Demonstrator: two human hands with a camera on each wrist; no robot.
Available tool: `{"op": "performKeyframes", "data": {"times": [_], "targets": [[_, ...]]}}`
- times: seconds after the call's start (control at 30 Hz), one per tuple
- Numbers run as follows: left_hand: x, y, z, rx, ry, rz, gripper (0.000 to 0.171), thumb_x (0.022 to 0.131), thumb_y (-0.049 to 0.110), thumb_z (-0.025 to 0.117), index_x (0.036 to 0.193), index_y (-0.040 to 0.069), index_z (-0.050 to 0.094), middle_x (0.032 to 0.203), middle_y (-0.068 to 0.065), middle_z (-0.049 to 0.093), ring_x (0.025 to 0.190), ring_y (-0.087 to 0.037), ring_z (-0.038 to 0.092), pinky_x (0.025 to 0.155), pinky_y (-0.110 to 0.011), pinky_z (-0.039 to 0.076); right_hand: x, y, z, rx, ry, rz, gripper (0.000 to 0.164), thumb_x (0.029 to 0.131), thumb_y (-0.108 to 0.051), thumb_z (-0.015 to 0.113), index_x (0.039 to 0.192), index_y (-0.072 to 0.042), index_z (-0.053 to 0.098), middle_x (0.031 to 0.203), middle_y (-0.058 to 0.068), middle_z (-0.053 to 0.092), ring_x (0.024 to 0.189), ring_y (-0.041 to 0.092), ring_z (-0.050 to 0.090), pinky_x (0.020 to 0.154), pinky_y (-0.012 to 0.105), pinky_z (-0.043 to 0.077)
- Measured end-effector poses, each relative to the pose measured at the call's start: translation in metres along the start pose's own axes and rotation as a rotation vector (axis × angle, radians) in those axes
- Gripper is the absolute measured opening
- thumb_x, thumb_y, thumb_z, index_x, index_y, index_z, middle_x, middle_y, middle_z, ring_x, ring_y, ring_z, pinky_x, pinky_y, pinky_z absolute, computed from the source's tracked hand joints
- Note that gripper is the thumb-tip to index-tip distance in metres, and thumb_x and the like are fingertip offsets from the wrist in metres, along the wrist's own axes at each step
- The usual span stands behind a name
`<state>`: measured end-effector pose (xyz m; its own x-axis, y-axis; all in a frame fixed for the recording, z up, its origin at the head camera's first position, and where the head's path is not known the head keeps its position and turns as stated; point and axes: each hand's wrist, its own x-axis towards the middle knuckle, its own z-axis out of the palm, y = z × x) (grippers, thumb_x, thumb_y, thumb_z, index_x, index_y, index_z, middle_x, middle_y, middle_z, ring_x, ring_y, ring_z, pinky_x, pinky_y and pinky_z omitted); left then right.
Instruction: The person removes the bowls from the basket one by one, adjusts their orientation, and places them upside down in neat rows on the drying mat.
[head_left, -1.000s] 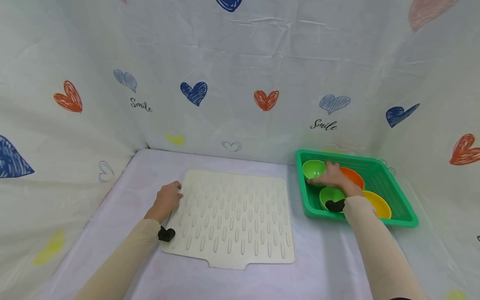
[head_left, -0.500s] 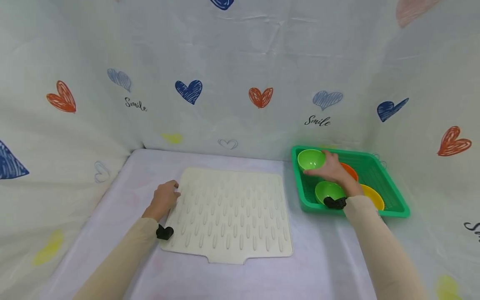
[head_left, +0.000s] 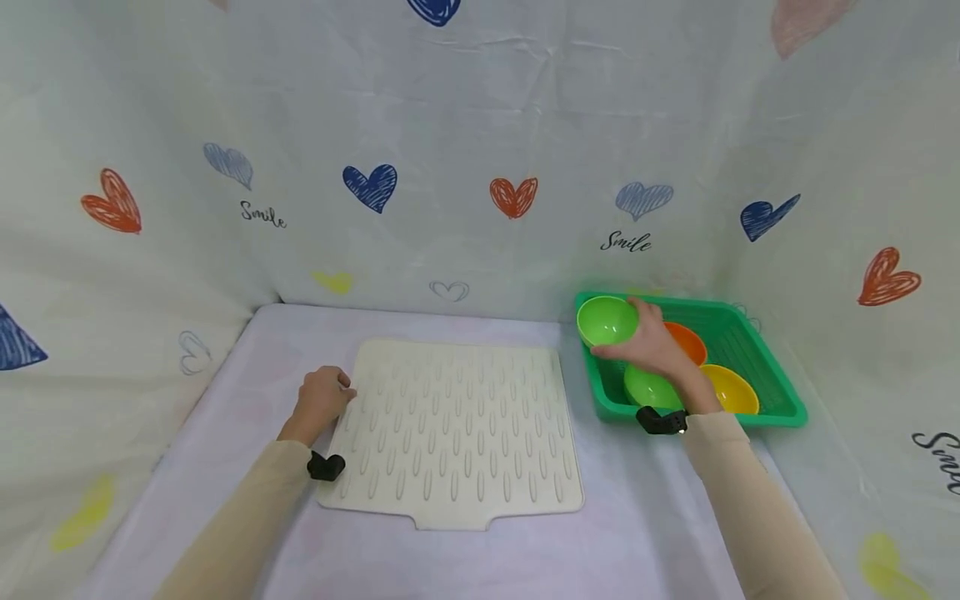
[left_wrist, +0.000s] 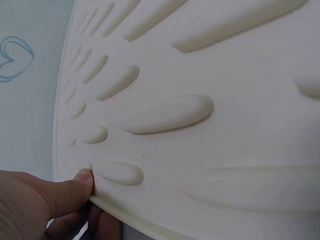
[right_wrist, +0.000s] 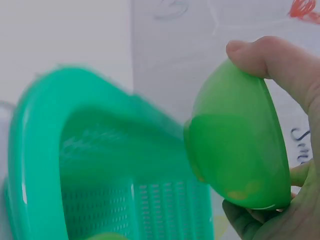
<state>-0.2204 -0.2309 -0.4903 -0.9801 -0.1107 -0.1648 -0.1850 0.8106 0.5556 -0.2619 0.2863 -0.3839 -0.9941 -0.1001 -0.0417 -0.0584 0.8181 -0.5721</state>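
Note:
My left hand is at the left edge of a white ridged dish drying mat. In the left wrist view, the thumb lies on top of the mat's edge and curled fingers are beneath, pinching it. My right hand grips a light green bowl by its rim, thumb on one side and fingers on the other. That bowl is raised over the left end of a green plastic basket. Seen from the right wrist, the bowl is tilted on its side, apart from the hand's palm.
Inside the basket sit another green bowl, an orange bowl partly behind the hand, and a yellow bowl. A pale cloth covers the table. Heart-printed sheeting hangs behind and at both sides.
My right hand has lifted the green bowl from inside the basket and moved it slightly left and up. The left hand stays at the mat's edge. The head view has shifted slightly.

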Motion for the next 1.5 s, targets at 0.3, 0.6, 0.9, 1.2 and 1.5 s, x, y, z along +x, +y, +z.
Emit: {"op": "performKeyframes", "data": {"times": [0.3,0.6,0.9,1.2,1.5], "targets": [[0.002,-0.001,-0.001,0.005,0.019,-0.010,0.021,0.095,0.010,0.071,0.100,-0.010,0.070,0.103,-0.028,0.071,0.092,-0.041,0.069,0.077,-0.049,0.058,-0.018,-0.019,0.017,0.070,0.036,0.011,0.123,0.079,-0.048,0.085,0.165,-0.005,0.007,0.165,0.030,0.015,0.134,0.051,0.040,0.108,0.071,0.041],[0.003,0.002,0.001,-0.001,0.029,-0.014,0.021,0.096,0.011,0.070,0.100,-0.010,0.071,0.101,-0.028,0.071,0.087,-0.039,0.070,0.073,-0.048,0.059,-0.032,-0.032,0.034,0.156,0.073,-0.012,0.122,0.078,-0.045,0.087,0.165,-0.010,0.009,0.165,0.026,0.018,0.130,0.049,0.045,0.102,0.066,0.047],[0.001,0.000,0.003,0.001,0.032,-0.015,0.021,0.097,0.012,0.069,0.101,-0.009,0.070,0.101,-0.027,0.071,0.087,-0.039,0.069,0.074,-0.049,0.058,-0.040,-0.045,0.051,0.191,0.097,-0.055,0.122,0.075,-0.041,0.090,0.166,-0.013,0.013,0.167,0.022,0.019,0.135,0.048,0.043,0.105,0.069,0.044],[0.000,0.001,0.002,-0.019,0.055,-0.015,0.021,0.097,0.012,0.069,0.100,-0.009,0.070,0.099,-0.027,0.071,0.083,-0.037,0.069,0.073,-0.049,0.058,-0.046,-0.059,0.069,0.266,0.090,-0.103,0.123,0.072,-0.041,0.092,0.166,-0.015,0.016,0.169,0.018,0.019,0.143,0.046,0.037,0.112,0.070,0.037],[0.000,-0.003,0.004,-0.030,0.077,-0.039,0.021,0.097,0.013,0.069,0.100,-0.008,0.070,0.098,-0.026,0.071,0.084,-0.037,0.069,0.075,-0.050,0.057,-0.052,-0.078,0.086,0.311,0.085,-0.143,0.121,0.071,-0.037,0.094,0.165,-0.015,0.021,0.169,0.015,0.020,0.143,0.043,0.038,0.110,0.068,0.040]]}}
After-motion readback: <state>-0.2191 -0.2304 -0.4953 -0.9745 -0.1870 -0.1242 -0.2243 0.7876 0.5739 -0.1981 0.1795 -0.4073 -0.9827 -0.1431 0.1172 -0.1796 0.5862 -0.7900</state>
